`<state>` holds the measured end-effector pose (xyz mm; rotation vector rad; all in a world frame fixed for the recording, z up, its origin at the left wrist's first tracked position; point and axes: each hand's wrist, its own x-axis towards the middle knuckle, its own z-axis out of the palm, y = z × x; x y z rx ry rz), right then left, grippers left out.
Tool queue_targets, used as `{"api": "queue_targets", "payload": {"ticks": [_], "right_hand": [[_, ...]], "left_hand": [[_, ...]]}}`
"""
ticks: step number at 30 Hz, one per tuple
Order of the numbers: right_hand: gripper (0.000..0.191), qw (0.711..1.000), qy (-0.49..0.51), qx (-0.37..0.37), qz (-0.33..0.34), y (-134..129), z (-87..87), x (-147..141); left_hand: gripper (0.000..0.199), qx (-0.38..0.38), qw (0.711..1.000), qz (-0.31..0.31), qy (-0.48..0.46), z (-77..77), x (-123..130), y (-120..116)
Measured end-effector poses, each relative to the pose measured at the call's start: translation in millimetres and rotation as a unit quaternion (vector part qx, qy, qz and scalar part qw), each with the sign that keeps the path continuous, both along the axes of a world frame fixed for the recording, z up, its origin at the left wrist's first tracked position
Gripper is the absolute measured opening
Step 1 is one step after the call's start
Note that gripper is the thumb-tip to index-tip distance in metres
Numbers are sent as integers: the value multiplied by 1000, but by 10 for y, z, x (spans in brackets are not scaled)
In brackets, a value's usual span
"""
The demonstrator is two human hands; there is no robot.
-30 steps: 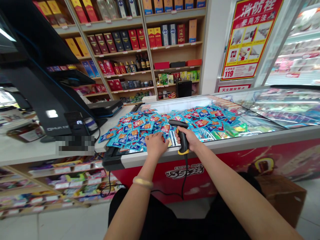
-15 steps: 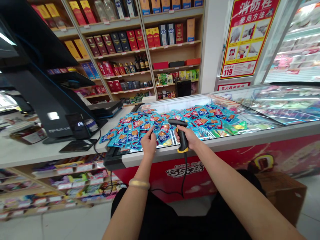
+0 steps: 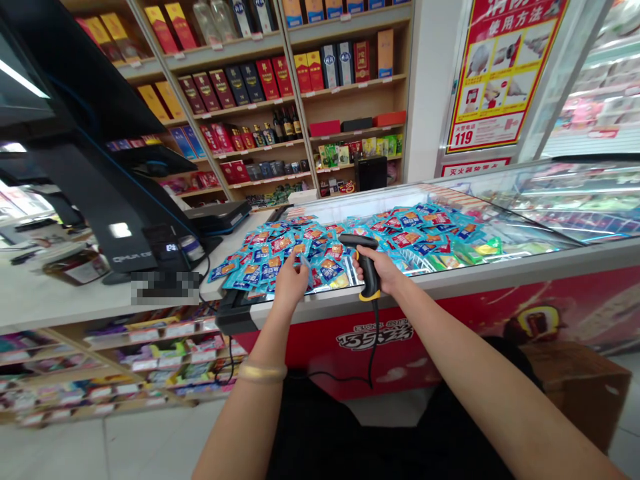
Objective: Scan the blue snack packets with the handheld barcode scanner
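My right hand [image 3: 384,270] is wrapped round the handle of a black and yellow barcode scanner [image 3: 369,277]. The scanner's head points left over the freezer, and its cable hangs down in front. My left hand [image 3: 291,285], with a gold bangle at the wrist, is closed on a small light-blue snack packet [image 3: 307,268], partly hidden by the fingers and blurred. Many blue and red snack packets [image 3: 270,268] lie spread in a heap on the glass top of a chest freezer [image 3: 345,293], just beyond both hands.
At left, a counter [image 3: 30,303] carries a black checkout terminal [image 3: 125,200] and a jar [image 3: 75,263]. Shelves [image 3: 260,107] of boxes and bottles stand behind the freezer. A cardboard box [image 3: 580,387] sits on the floor at right. The scanner cable [image 3: 373,360] loops below the freezer edge.
My left hand has shifted slightly left and turned, with the packet by its fingertips. The right hand keeps its hold on the scanner. The whole view has shifted a little.
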<state>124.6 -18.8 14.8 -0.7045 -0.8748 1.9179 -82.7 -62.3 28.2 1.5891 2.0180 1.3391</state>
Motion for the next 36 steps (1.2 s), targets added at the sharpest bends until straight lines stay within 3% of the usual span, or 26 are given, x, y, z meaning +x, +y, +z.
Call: {"api": "queue_targets", "payload": {"ticks": [3, 5, 7, 10, 12, 14, 16, 17, 18, 20, 23, 25, 28, 36], "right_hand": [[23, 1000, -4, -5, 4, -6, 6, -7], [23, 1000, -2, -6, 6, -8, 4, -8], [23, 1000, 1, -4, 9, -11, 2, -6], [23, 1000, 7, -2, 19, -19, 2, 3], [23, 1000, 10, -1, 24, -25, 6, 9], [22, 1000, 9, -3, 27, -31, 11, 13], [23, 1000, 4, -6, 27, -35, 15, 14], [23, 1000, 1, -6, 27, -36, 15, 14], [23, 1000, 0, -5, 27, -37, 14, 14], [22, 1000, 4, 0, 27, -38, 7, 15], [21, 999, 10, 9, 29, -41, -6, 22], [21, 999, 9, 17, 34, -44, -13, 30], [20, 999, 0, 23, 47, -52, -13, 43], [18, 997, -11, 30, 64, -92, 20, 58]], "left_hand": [[18, -44, 994, -3, 103, 40, -51, -79], [21, -34, 993, -7, 112, -4, -75, -84], [23, 1, 998, -4, 58, -75, -71, -51], [23, 58, 991, 11, -117, -139, 27, 40], [23, 81, 956, 8, -281, -124, 144, 109], [27, 86, 896, -7, -435, -84, 264, 175], [28, 80, 847, -25, -525, -60, 358, 232], [27, 77, 836, -36, -542, -64, 390, 258], [26, 76, 836, -48, -541, -81, 413, 281], [27, 78, 868, -69, -485, -145, 438, 318], [24, 101, 953, -51, -280, -256, 450, 338], [18, 115, 985, -26, -129, -296, 457, 326], [19, 118, 993, -7, -21, -295, 472, 286], [22, 129, 991, -2, -25, -268, 487, 240]]}}
